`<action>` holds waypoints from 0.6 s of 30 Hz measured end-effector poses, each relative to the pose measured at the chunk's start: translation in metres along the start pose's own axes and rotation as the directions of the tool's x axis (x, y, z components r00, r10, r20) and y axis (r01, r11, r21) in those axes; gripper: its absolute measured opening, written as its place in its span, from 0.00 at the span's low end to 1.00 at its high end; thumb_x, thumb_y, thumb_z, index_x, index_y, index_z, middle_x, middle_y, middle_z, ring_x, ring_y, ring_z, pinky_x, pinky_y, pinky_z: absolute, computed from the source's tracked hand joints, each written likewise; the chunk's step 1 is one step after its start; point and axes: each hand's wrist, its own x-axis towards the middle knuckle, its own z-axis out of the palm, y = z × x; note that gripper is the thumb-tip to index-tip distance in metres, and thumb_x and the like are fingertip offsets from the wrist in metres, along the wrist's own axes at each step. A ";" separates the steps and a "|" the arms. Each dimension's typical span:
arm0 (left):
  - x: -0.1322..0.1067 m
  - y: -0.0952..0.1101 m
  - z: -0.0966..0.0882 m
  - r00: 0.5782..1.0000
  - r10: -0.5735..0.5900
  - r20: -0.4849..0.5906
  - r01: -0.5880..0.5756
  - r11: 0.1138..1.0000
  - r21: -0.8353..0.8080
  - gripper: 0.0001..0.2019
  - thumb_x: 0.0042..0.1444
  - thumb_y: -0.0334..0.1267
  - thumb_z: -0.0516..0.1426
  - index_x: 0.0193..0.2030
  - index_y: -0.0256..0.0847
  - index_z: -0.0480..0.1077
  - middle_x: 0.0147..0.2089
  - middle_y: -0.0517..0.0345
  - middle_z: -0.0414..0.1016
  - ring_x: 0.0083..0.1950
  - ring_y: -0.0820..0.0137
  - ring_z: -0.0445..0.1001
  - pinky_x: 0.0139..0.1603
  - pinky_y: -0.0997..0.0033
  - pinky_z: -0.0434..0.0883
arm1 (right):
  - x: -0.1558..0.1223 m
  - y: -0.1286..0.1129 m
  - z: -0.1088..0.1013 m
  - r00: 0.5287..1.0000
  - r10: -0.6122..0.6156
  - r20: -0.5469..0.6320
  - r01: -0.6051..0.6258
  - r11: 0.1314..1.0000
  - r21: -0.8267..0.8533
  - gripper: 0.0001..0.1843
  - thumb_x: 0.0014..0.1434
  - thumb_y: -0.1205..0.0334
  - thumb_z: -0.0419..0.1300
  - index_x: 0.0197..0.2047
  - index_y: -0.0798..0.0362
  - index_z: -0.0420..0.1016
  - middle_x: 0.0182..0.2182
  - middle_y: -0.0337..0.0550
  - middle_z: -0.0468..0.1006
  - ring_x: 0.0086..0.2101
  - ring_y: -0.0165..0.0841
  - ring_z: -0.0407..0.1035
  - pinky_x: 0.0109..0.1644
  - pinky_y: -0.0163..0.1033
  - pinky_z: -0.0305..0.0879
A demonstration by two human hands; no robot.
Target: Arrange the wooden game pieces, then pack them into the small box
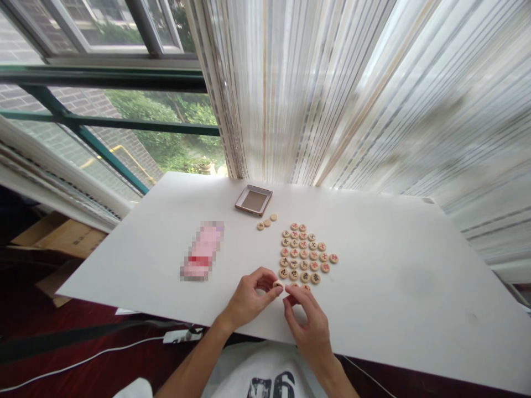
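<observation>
Between the thumb and fingers of my left hand (251, 296) is a round wooden Chinese chess piece (277, 284), partly covered by the fingertips. My right hand (307, 320) is just beside it, fingers curved and the thumb apart from the index finger; nothing shows in its grip. Two red-marked pieces (306, 287) peek out behind the right fingers. Ahead of both hands, Chinese chess pieces (304, 254) lie flat in close rows, some marked in red and some in black.
Three loose pieces (267, 223) lie left of the rows, near an open shallow box (254, 200). A blurred pink object (203, 251) rests on the left of the white table (394, 320). Curtains (286, 94) hang at the table's back edge.
</observation>
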 end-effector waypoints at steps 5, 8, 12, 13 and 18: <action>0.023 0.000 -0.015 0.992 -0.003 -0.128 0.014 0.996 0.088 0.13 0.58 0.47 0.63 0.41 0.39 0.73 0.39 0.55 0.81 0.39 0.68 0.80 0.44 0.70 0.78 | 0.002 0.013 -0.029 0.995 -0.015 -0.097 0.002 0.991 -0.133 0.12 0.65 0.68 0.58 0.51 0.48 0.75 0.43 0.47 0.79 0.42 0.37 0.75 0.49 0.44 0.75; 0.036 0.001 -0.021 0.993 0.019 -0.113 -0.003 0.990 0.140 0.13 0.60 0.48 0.60 0.43 0.40 0.74 0.40 0.54 0.82 0.42 0.67 0.81 0.47 0.67 0.78 | 0.003 0.027 -0.051 0.986 0.037 -0.161 -0.076 0.967 -0.245 0.10 0.65 0.64 0.59 0.49 0.49 0.76 0.43 0.47 0.79 0.41 0.38 0.75 0.47 0.45 0.75; 0.046 0.003 -0.022 0.991 0.086 -0.105 -0.040 0.924 0.379 0.11 0.63 0.46 0.58 0.44 0.44 0.76 0.39 0.57 0.81 0.38 0.67 0.79 0.42 0.68 0.76 | 0.003 0.042 -0.073 0.974 0.054 -0.219 -0.123 0.941 -0.317 0.10 0.65 0.60 0.59 0.48 0.49 0.77 0.42 0.46 0.79 0.38 0.38 0.74 0.46 0.45 0.73; 0.048 0.004 -0.022 0.988 0.111 -0.110 -0.051 0.894 0.445 0.10 0.63 0.46 0.58 0.43 0.44 0.77 0.39 0.57 0.81 0.36 0.68 0.78 0.41 0.68 0.75 | 0.003 0.045 -0.076 0.973 0.056 -0.225 -0.129 0.938 -0.322 0.10 0.65 0.60 0.59 0.48 0.49 0.77 0.42 0.46 0.79 0.38 0.38 0.74 0.46 0.45 0.73; 0.052 0.001 -0.017 0.976 0.187 -0.112 -0.085 0.799 0.595 0.09 0.62 0.45 0.59 0.42 0.46 0.78 0.36 0.58 0.79 0.34 0.68 0.74 0.40 0.68 0.72 | 0.003 0.047 -0.079 0.968 0.085 -0.238 -0.158 0.938 -0.308 0.10 0.66 0.59 0.58 0.48 0.50 0.76 0.42 0.46 0.79 0.38 0.37 0.74 0.47 0.45 0.72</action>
